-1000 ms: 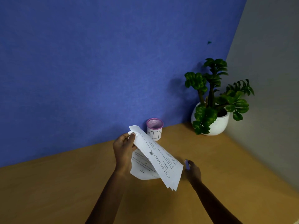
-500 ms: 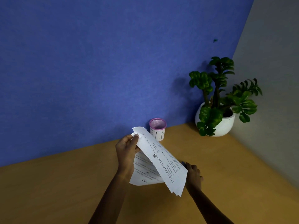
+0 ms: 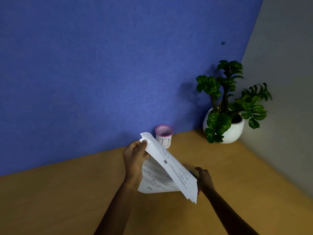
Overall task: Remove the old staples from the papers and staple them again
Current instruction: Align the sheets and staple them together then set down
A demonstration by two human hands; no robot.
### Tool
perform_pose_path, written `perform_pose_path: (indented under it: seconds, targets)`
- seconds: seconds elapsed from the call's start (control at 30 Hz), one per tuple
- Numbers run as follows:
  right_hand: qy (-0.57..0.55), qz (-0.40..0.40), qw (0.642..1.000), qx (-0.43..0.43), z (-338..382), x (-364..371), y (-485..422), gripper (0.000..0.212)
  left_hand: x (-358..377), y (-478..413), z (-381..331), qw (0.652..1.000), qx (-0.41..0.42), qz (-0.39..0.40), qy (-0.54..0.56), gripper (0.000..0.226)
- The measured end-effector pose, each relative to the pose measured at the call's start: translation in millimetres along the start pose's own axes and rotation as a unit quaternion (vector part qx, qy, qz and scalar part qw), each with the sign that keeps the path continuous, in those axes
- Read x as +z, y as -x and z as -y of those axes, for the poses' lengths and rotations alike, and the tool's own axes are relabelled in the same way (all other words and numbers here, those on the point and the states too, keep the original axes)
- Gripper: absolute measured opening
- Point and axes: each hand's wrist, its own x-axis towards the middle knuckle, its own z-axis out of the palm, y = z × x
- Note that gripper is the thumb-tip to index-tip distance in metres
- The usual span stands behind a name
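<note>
Currently the left hand (image 3: 133,160) has its fingers (image 3: 143,143) pinched shut on the top corner of the white printed paper sheets (image 3: 171,168), which hang tilted above the wooden tabletop (image 3: 67,192); the right hand (image 3: 204,179) sits low just behind the sheets' lower edge, fingers curled, something small and bluish at them but mostly hidden, so I cannot tell whether it grips anything. Paper looks light, floppy, easy to tear; I'd hold it close to the stapled corner and support the loose end; small pink-rimmed mesh cup labelled BIN (image 3: 164,135) stands near behind.
</note>
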Motion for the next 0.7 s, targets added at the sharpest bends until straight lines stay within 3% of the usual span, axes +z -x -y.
perform_pose_path:
  seconds: [0.2,0.33,0.47,0.6,0.7]
  targets:
    - [-0.089,-0.056,0.987,-0.120,55.7,-65.2,-0.2,0.028,12.4,6.7,-3.6,1.000,-0.009,-0.007,0.022,0.008]
    - [-0.238,0.048,0.945,-0.220,117.6,-93.0,36.9,0.027,25.7,11.5,-6.1,0.999,-0.008,-0.020,0.050,0.022]
    - [-0.181,0.109,0.920,-0.329,152.0,-102.2,68.9,0.028,37.0,13.4,-9.5,0.999,0.003,-0.018,0.048,0.021]
    - [-0.128,0.099,0.888,-0.430,164.0,-105.7,85.6,0.024,41.6,13.6,-12.9,0.999,0.022,0.002,0.047,0.018]
    - [-0.108,0.083,0.880,-0.455,164.4,-106.3,89.5,0.025,41.4,14.9,-16.9,0.998,0.019,0.016,0.061,0.034]
